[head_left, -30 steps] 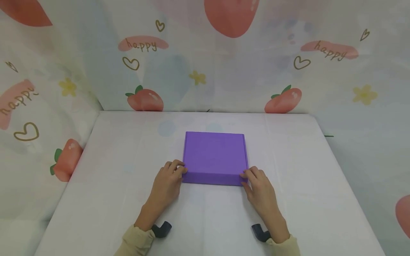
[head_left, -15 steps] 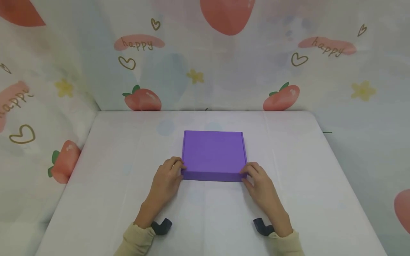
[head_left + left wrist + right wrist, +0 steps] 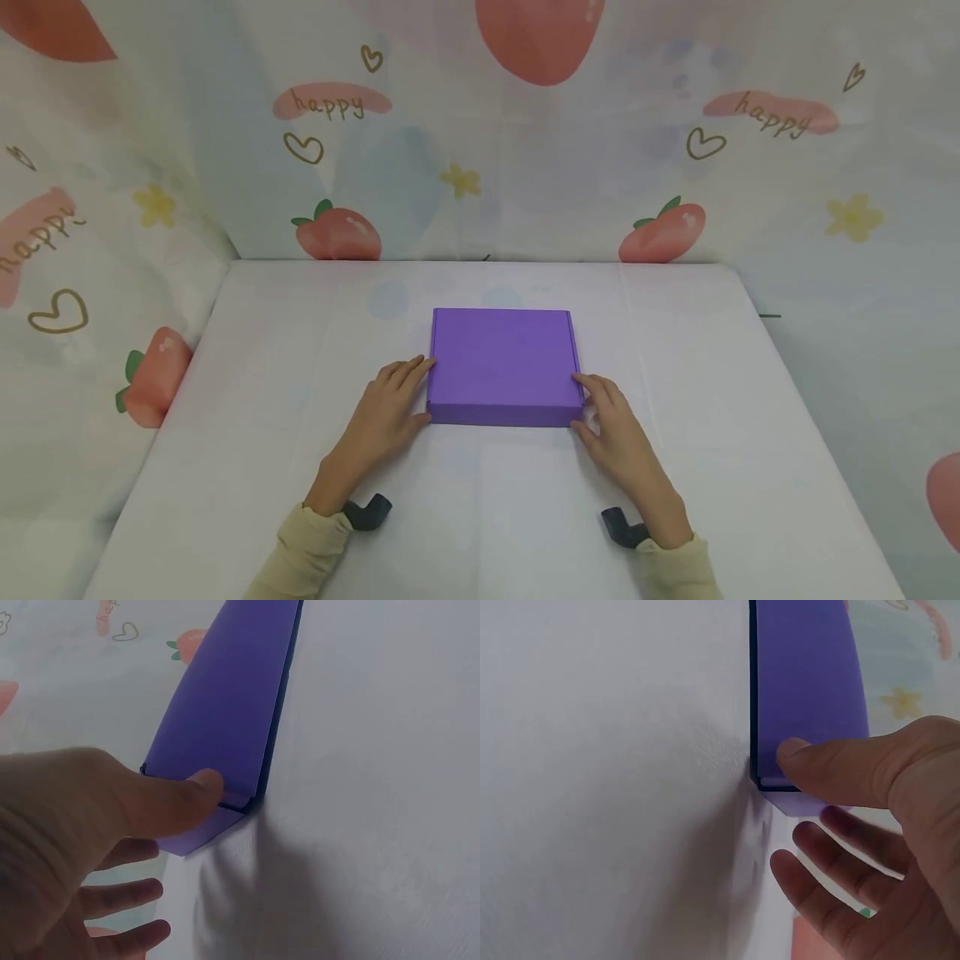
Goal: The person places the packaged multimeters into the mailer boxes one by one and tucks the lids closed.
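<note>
A flat purple cardboard box lies with its lid down on the white-covered table. My left hand is at its near left corner, fingertips at the left side and thumb near the front face. In the left wrist view, the thumb lies over the front face by the corner while other fingers stand apart below. At the near right corner, my right hand touches the right side with its fingers. The right wrist view shows its thumb against the front face and the other fingers spread loosely beneath.
The white table ends at a backdrop printed with strawberries, hearts and the word happy. A black curved piece shows at each beige cuff, one on the left wrist and one on the right wrist.
Fingers of both hands have straightened and slid farther along the box's sides, away from the front corners they pinched before. The box has stayed almost in place.
</note>
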